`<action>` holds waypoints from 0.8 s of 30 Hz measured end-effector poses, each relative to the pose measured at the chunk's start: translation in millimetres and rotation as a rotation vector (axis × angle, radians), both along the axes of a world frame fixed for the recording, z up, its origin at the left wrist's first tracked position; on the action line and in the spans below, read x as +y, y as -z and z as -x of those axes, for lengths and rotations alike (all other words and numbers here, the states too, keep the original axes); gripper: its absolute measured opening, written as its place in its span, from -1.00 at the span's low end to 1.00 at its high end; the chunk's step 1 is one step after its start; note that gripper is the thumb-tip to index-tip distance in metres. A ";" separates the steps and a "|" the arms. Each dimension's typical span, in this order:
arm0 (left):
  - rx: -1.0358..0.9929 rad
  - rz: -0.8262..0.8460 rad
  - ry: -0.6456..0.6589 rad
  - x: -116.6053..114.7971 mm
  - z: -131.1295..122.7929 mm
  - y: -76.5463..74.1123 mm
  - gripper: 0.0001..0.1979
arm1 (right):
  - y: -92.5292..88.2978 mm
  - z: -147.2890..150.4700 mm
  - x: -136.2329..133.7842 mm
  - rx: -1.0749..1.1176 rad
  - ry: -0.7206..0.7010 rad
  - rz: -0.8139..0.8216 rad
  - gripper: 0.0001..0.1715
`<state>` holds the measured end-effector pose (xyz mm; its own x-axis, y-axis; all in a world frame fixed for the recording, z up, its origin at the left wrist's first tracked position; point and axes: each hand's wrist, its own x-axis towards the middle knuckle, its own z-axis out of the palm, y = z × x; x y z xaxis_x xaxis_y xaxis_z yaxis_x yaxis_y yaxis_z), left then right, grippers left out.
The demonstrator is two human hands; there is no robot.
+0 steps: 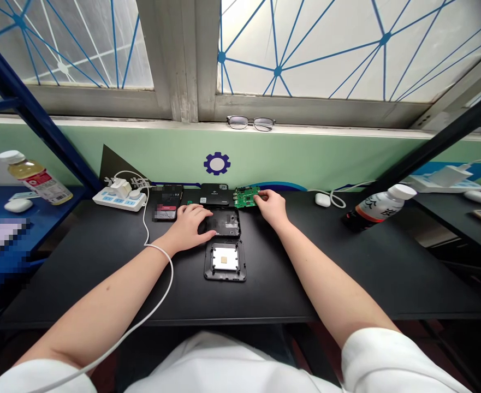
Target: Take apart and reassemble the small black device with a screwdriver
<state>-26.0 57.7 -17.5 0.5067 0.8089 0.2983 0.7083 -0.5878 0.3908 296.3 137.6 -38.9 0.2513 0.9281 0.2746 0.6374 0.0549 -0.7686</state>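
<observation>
My left hand (190,226) grips the left side of a black plastic casing (227,222), its thumb at the near corner and its fingers toward the far one. The casing lies on the desk, its hollow inside facing up. My right hand (273,208) pinches the right edge of a green circuit board (245,197) just behind the casing; I cannot tell whether the board rests on the desk. Close in front of the casing lies a black cover (209,273) with a silver metal plate (225,252). A flat black piece (214,195) with small print sits behind the casing.
A black box with a red label (167,210) and a white power strip (119,199) stand left. Its white cable (172,273) crosses my left forearm. To the right are a white charger (322,200) and a tilted-looking bottle (379,206). Glasses (250,123) rest on the sill.
</observation>
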 end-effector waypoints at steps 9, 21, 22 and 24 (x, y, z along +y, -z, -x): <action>0.008 0.010 0.006 -0.5 0.1 -0.7 -0.60 | 10.9 13.8 -4.4 -0.193 -0.150 -0.033 -0.74; 0.010 0.013 0.013 -0.1 0.7 0.3 -0.61 | 16.3 15.3 -7.9 -0.358 -0.236 -0.041 -0.60; 0.011 0.013 0.013 0.0 0.7 0.6 -0.61 | 16.1 15.6 -8.7 -0.370 -0.240 -0.037 -0.59; 0.012 0.011 0.013 0.4 0.4 1.0 -0.62 | 14.9 16.5 -10.5 -0.395 -0.244 -0.030 -0.58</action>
<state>-26.4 58.0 -18.5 0.5206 0.8053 0.2836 0.7054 -0.5928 0.3886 279.8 127.1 -53.8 -0.1021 0.9375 0.3327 0.8467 0.2575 -0.4657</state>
